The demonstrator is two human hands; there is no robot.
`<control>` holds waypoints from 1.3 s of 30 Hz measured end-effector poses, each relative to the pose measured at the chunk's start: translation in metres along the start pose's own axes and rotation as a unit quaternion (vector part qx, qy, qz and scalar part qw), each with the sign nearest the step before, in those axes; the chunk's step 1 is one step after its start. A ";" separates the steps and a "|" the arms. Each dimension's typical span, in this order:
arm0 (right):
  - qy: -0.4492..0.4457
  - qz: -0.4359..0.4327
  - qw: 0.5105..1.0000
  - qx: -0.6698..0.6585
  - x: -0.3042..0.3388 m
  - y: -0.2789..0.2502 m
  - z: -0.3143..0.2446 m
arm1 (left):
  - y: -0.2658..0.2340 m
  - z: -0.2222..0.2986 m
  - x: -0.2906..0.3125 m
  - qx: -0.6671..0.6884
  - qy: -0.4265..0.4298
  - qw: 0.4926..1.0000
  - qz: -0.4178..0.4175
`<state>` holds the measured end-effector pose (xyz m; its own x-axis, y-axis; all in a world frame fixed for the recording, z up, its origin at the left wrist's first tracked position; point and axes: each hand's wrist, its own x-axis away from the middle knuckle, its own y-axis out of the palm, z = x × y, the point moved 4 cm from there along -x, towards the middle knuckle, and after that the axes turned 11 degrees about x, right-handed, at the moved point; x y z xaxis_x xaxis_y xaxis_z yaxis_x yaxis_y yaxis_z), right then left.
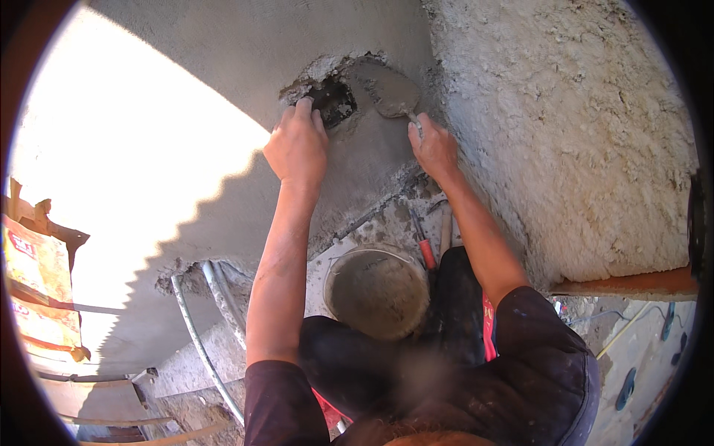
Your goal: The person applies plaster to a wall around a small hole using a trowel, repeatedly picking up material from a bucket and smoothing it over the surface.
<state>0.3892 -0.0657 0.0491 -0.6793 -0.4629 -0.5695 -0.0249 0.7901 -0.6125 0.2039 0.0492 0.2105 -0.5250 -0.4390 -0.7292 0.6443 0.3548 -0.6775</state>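
A dark, square-sided box (332,102) sits in a ragged-edged hole in the grey plastered wall (357,175). My left hand (299,145) is at the left edge of the box, with fingers bent and closed on its rim; the fingertips are partly hidden. Just right of the hole, my right hand (433,145) grips a trowel (394,93) by its handle. The trowel's rounded blade is coated with wet mortar and lies close to the wall beside the box. I cannot tell whether the blade touches the wall.
Between my knees stands a bucket (378,293) of mortar. Beside it lie a red-handled tool (426,251) and a wooden-handled tool (446,229). Pale conduits (199,338) emerge at left, near a torn paper bag (41,271). A rough wall (573,134) rises on the right.
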 end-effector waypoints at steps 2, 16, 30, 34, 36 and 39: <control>0.036 -0.036 0.998 0.020 0.010 0.005 0.009 | 0.000 0.000 0.001 -0.002 -0.009 1.000 -0.008; 0.097 -0.044 0.993 -0.041 0.060 0.026 0.006 | -0.015 -0.010 0.016 0.034 -0.051 0.998 -0.018; 0.077 -0.151 0.971 -0.167 0.171 0.080 -0.014 | -0.026 0.003 0.008 0.070 -0.062 0.995 -0.024; 0.083 -0.160 0.965 -0.189 0.142 0.087 -0.035 | -0.051 -0.011 0.044 0.132 -0.102 0.985 -0.042; 0.051 -0.189 0.966 -0.171 0.138 0.088 -0.041 | -0.065 -0.012 0.060 0.187 -0.148 0.969 -0.066; 0.019 -0.222 0.966 -0.133 0.151 0.071 -0.034 | -0.090 -0.021 0.086 0.217 -0.171 0.957 -0.090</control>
<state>0.2599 -0.0658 -0.0620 -0.5847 -0.7688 -0.2591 -0.5041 0.5945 -0.6264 0.0887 -0.0037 0.2068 -0.4852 -0.7310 -0.4798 0.7697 -0.0967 -0.6311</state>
